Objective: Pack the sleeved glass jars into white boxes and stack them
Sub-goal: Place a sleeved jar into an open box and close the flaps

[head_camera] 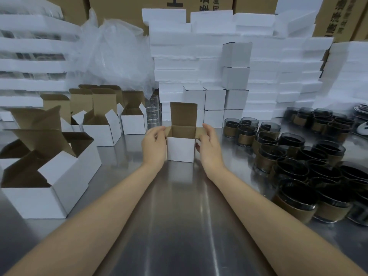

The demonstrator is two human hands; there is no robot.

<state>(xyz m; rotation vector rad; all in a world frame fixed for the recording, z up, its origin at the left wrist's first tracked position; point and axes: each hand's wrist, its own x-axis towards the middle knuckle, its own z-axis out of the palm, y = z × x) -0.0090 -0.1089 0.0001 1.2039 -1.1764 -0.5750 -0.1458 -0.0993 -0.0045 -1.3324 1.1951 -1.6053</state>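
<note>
Fingers of the left hand (154, 144) curl and pinch the left flap, the right hand (209, 146) lays near-straight fingers on the right flap of the open white box (180, 149), upright mid-surface (179, 206), sleeved glass jars (288, 156) clustered right, closed white boxes (236, 76) stacked behind.

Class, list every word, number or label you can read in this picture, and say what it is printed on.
Nothing reads clearly.
On the centre carton: black Chinese characters, cropped by the frame, unreadable.
On the right carton: black Chinese characters, tilted and blurred, unreadable.
No print visible on the white boxes or jar sleeves.
</note>
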